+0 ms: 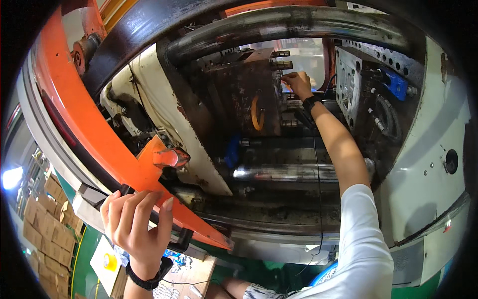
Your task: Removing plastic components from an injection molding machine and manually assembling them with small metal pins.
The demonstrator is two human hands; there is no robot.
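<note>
My left hand point(133, 224) is at the lower left, its fingers curled over the black handle point(183, 240) of the orange machine door point(94, 129). Most of the grip is hidden behind the hand. My right hand point(298, 83) reaches deep between two mould halves, fingertips pinched together against the face of the left mould half point(249, 84). Whatever is between those fingertips is too small to make out. Steel guide pins point(282, 65) stick out of this half just above the hand. Facing it across the gap is the right mould half point(348, 87).
A thick steel bar point(298, 25) crosses above my right arm, and a shiny lower bar point(284, 173) runs beneath it. An orange hose loop point(257, 113) hangs on the left mould half. A thin black cable point(319, 199) dangles beside my forearm. Cardboard boxes point(50, 224) are stacked at far left.
</note>
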